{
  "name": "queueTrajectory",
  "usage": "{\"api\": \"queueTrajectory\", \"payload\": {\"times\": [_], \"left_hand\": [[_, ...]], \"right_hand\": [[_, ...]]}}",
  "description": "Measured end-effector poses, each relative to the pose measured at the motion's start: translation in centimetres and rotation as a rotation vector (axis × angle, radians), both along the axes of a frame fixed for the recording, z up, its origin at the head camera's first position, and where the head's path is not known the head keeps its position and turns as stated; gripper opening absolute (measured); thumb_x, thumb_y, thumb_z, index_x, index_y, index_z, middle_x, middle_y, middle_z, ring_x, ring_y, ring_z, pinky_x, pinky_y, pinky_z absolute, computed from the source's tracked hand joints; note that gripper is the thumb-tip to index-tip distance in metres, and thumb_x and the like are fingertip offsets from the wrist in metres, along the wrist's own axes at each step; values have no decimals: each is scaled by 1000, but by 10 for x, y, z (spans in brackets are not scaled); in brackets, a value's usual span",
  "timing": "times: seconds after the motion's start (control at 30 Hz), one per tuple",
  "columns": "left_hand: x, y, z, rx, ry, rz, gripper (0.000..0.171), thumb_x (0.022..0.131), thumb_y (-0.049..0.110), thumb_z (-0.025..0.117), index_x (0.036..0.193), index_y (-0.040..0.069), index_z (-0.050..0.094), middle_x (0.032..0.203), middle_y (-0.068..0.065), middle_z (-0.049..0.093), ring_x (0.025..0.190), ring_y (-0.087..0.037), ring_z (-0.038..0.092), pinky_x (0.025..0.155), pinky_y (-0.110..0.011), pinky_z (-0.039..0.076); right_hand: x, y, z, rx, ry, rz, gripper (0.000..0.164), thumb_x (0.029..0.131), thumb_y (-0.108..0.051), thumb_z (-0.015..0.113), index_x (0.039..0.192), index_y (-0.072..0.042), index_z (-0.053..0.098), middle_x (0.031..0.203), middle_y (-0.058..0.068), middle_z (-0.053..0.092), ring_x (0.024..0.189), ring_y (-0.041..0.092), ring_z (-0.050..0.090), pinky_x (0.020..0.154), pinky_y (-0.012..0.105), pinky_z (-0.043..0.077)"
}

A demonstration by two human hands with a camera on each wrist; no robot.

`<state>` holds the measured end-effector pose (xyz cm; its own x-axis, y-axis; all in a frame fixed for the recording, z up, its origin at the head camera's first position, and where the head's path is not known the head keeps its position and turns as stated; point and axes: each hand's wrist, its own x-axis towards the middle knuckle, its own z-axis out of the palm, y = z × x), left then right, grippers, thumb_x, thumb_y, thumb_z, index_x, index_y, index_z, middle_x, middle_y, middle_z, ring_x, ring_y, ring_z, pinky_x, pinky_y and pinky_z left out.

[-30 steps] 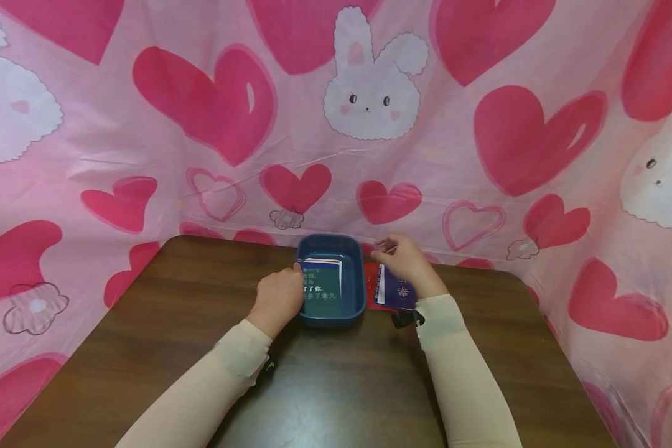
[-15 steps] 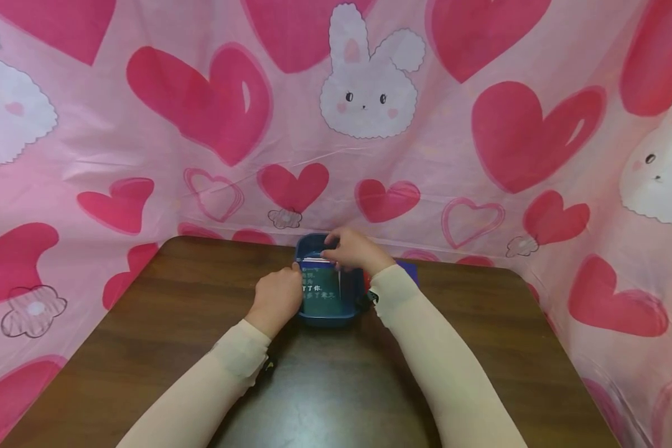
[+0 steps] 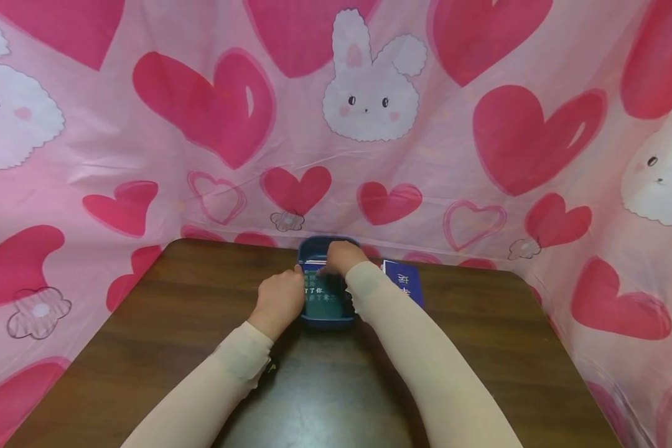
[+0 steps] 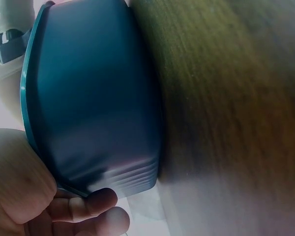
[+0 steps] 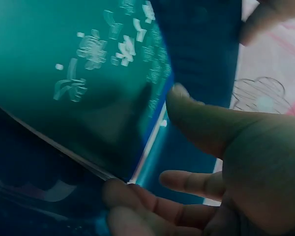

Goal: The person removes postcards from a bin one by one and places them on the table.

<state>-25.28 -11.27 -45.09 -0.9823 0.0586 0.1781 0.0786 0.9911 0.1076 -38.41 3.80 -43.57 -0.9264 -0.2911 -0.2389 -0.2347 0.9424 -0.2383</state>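
Observation:
A dark blue plastic bin [image 3: 327,323] sits near the table's far edge. My left hand [image 3: 280,300] grips its left rim; in the left wrist view the fingers curl at the rim and the bin's outer wall [image 4: 93,93] shows. Inside lies a stack, its top a green booklet [image 3: 317,306] with white characters. My right hand [image 3: 343,256] reaches into the bin. In the right wrist view, the thumb is at the blue edge of the stack under the green booklet [image 5: 96,113], and the other fingers are spread by its corner, relaxed.
Right of the bin lies a blue-purple booklet [image 3: 406,279], partly behind the right sleeve [image 3: 420,354], with a bit of red beside it. A pink curtain [image 3: 448,155] with hearts and rabbits hangs behind the brown wooden table [image 3: 201,317].
My right hand has moved left from above the booklets beside the bin, over the rim and down to the stack inside. My left hand has stayed on the bin.

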Motion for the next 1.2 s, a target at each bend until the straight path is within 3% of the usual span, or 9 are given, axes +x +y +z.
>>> {"api": "queueTrajectory", "payload": {"times": [0.13, 0.27, 0.3, 0.57, 0.63, 0.83, 0.97, 1.03, 1.2], "left_hand": [[1, 1, 0, 5, 24, -3, 38, 113, 16, 62, 145, -1, 72, 107, -19, 85, 85, -40, 82, 66, -57, 68], [2, 2, 1, 7, 17, 0, 37, 113, 17, 63, 144, -2, 72, 107, -20, 85, 86, -40, 82, 67, -57, 69], [2, 2, 1, 7, 13, 2, 37, 113, 17, 63, 144, -2, 72, 107, -20, 85, 86, -40, 82, 68, -57, 69], [1, 2, 0, -8, -7, 12, 40, 113, 20, 65, 145, -2, 71, 108, -19, 85, 86, -39, 82, 69, -56, 69], [1, 2, 0, -5, -7, 12, 40, 113, 21, 66, 145, -2, 71, 108, -20, 85, 86, -39, 82, 69, -57, 70], [1, 1, 3, 8, -26, 0, 45, 112, 26, 70, 146, -3, 70, 111, -21, 84, 88, -41, 82, 72, -58, 70], [0, 1, 3, 11, -44, -1, 50, 111, 28, 72, 149, -3, 68, 114, -21, 84, 90, -41, 83, 73, -58, 71], [0, 1, 3, 9, -44, 1, 50, 111, 28, 71, 150, -3, 67, 115, -22, 84, 91, -42, 83, 74, -59, 71], [0, 2, 2, -7, -41, 13, 48, 112, 24, 66, 152, -2, 66, 117, -22, 84, 92, -42, 83, 74, -59, 71]], "right_hand": [[3, 2, -8, 17, -14, 13, 73, 86, -58, 96, 137, -8, 79, 127, 10, 82, 102, 25, 73, 107, 52, 65], [22, 3, 6, 7, -34, 5, 73, 90, -49, 96, 144, -5, 74, 133, 13, 80, 112, 29, 74, 111, 53, 64], [15, 3, 0, 6, -42, 4, 74, 89, -48, 96, 144, -5, 73, 133, 13, 80, 111, 29, 74, 111, 53, 64], [5, 9, 2, -90, -80, -11, 56, 85, -31, 102, 124, 1, 77, 99, 14, 80, 73, 29, 75, 68, 41, 67], [-3, 11, -2, -104, -46, -8, 54, 83, -28, 103, 121, 0, 77, 99, 14, 79, 75, 29, 75, 71, 43, 69], [-21, 20, -3, -266, -1, -52, 65, 83, -20, 101, 139, -4, 72, 127, 16, 78, 90, 28, 75, 85, 45, 71], [-10, 26, 14, -391, -34, -94, 62, 91, -14, 95, 146, -6, 70, 139, 20, 75, 90, 33, 79, 83, 43, 71], [0, 30, 26, -446, -35, -120, 56, 94, -12, 93, 146, -7, 72, 147, 20, 72, 99, 34, 78, 89, 44, 71], [8, 45, 29, -508, 56, -168, 43, 99, -17, 87, 140, -11, 76, 149, 18, 73, 121, 34, 72, 107, 47, 64]]}}
